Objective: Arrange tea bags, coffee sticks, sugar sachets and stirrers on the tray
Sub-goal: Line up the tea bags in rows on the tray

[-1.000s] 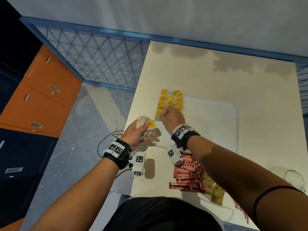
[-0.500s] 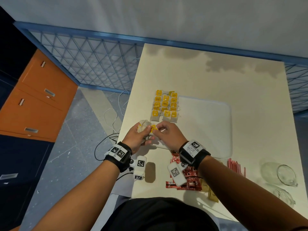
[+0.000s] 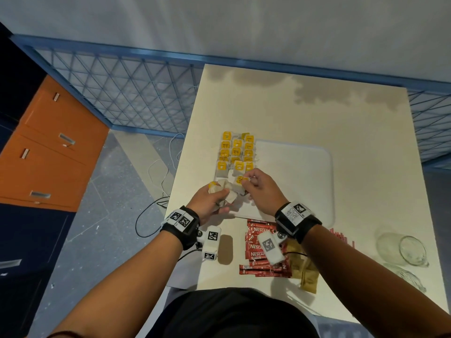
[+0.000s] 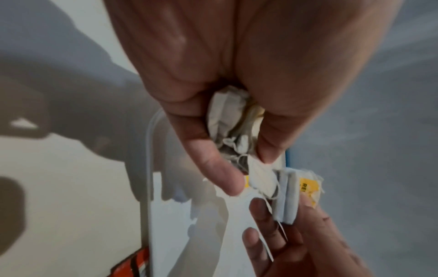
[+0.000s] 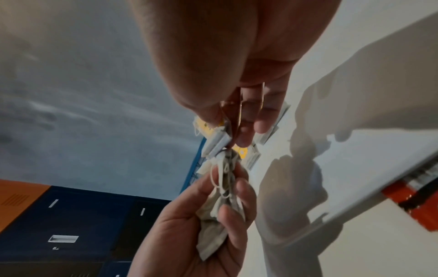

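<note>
Several tea bags with yellow tags (image 3: 235, 152) lie in rows at the left end of the white tray (image 3: 297, 181). My left hand (image 3: 214, 195) (image 4: 237, 153) grips a bunch of tea bags (image 3: 225, 189) (image 4: 227, 114) (image 5: 222, 189) over the tray's near left corner. My right hand (image 3: 253, 181) (image 5: 237, 120) pinches one tea bag (image 3: 239, 182) (image 4: 286, 195) (image 5: 217, 142) right beside that bunch, its string still tangled with it. Red coffee sticks (image 3: 261, 250), brown sugar sachets (image 3: 305, 269) and red stirrers (image 3: 341, 237) lie on the table near me.
The cream table (image 3: 317, 113) has two glass cups (image 3: 410, 250) on their sides at the near right. A blue mesh fence (image 3: 122, 93) runs behind and left of the table. Orange drawers (image 3: 48, 147) and floor cables (image 3: 156, 211) are to the left.
My right hand drew back from the tea-bag rows to the bunch in my left hand and now pinches one bag, lifting it a little away from the bunch.
</note>
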### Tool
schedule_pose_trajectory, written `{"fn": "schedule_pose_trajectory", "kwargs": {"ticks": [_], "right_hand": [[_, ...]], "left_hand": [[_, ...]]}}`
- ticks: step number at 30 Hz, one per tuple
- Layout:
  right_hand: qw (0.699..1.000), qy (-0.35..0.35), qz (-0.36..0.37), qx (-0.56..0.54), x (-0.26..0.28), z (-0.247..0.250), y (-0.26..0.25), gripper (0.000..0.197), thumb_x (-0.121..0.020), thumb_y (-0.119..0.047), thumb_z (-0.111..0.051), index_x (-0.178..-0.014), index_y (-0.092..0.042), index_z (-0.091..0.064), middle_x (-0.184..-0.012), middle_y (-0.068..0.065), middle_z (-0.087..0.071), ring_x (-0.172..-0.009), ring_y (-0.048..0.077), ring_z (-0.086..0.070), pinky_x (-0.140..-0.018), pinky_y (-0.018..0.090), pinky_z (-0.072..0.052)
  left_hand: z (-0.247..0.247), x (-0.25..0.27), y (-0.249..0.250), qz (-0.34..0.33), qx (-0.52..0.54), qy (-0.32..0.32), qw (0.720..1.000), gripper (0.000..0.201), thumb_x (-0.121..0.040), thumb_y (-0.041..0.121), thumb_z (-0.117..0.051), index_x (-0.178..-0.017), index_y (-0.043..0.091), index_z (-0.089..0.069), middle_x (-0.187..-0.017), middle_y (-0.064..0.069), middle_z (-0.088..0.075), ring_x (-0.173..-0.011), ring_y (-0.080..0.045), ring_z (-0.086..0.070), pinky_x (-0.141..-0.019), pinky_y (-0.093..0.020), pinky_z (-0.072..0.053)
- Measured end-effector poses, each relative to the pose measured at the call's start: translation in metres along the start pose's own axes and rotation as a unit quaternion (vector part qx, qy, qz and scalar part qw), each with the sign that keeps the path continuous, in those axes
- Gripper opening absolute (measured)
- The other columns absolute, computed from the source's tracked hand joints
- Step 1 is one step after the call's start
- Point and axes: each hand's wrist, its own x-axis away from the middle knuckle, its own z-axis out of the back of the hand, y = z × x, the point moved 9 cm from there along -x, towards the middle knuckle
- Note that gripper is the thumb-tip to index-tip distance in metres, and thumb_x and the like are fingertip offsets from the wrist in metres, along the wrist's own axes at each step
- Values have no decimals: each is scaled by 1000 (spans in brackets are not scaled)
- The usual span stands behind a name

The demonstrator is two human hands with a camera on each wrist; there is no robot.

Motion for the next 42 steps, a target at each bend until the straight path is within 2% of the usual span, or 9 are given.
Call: {"fn": "schedule_pose_trajectory", "kwargs": {"ticks": [3,8,14,18,25,28,32,38,42], "right_hand": [[998,37,1,43,-8,15,8,6,-103,-26,-57,-105,-21,-58,-84,-3,-70,-60,-4,-57,-63,21,-41],[987,75,-31,142,-33,29,37,11,-96,-31,-65,-105,-25,-62,-97,-1,-71,-86,16,-66,-77,33,-53],[976,105,-60,181,-47,28,49,13,-90,-24,-72,-87,-32,-63,-83,-6,-68,-81,19,-67,-81,41,-58],[972,101,-56,204,-53,28,48,11,-91,-21,-71,-93,-26,-61,-83,-6,-61,-83,21,-64,-83,43,-57],[958,115,-33,262,-47,30,39,30,-95,-36,-64,-119,-25,-49,-105,-6,-59,-89,18,-60,-80,35,-52],[940,90,24,327,-47,15,26,23,-98,-41,-57,-117,-30,-55,-113,-5,-62,-93,20,-63,-80,38,-53],[920,55,24,387,-56,0,22,20,-100,-39,-55,-114,-33,-67,-118,-2,-61,-97,26,-66,-81,37,-52],[910,53,25,411,-64,-8,16,22,-102,-33,-55,-114,-30,-73,-112,2,-64,-96,31,-66,-79,37,-51],[922,37,25,384,-62,-13,6,23,-100,-35,-57,-115,-27,-73,-117,4,-69,-103,30,-66,-87,41,-56]], "left_hand": [[1,-6,1,-3,-1,17,1000,14,-97,10,-62,-111,9,-65,-95,-14,-69,-76,-25,-68,-64,-33,-58],[0,-14,-2,8,-11,22,1000,14,-97,6,-59,-111,6,-63,-91,-17,-66,-64,-24,-64,-54,-29,-54],[-13,-19,3,21,-56,0,998,24,-95,7,-61,-119,11,-64,-100,-16,-67,-80,-31,-65,-63,-34,-58],[-15,-21,7,21,-63,1,998,21,-94,7,-63,-113,14,-66,-103,-16,-67,-87,-35,-64,-77,-47,-60],[-4,-17,2,25,-47,1,999,16,-96,7,-60,-107,17,-66,-92,-10,-68,-85,-33,-60,-71,-40,-60],[6,-13,2,15,-53,20,998,15,-97,6,-59,-105,16,-66,-92,-7,-68,-78,-23,-66,-60,-28,-57],[14,-10,-4,11,-41,29,999,26,-94,9,-63,-120,7,-62,-104,-16,-64,-85,-26,-65,-62,-29,-56],[14,-3,-1,-1,-1,21,1000,21,-96,8,-65,-117,7,-62,-100,-18,-64,-85,-31,-59,-54,-28,-57],[16,-3,0,-11,12,17,1000,17,-95,10,-67,-111,7,-64,-100,-22,-62,-86,-34,-58,-55,-29,-56]]}}
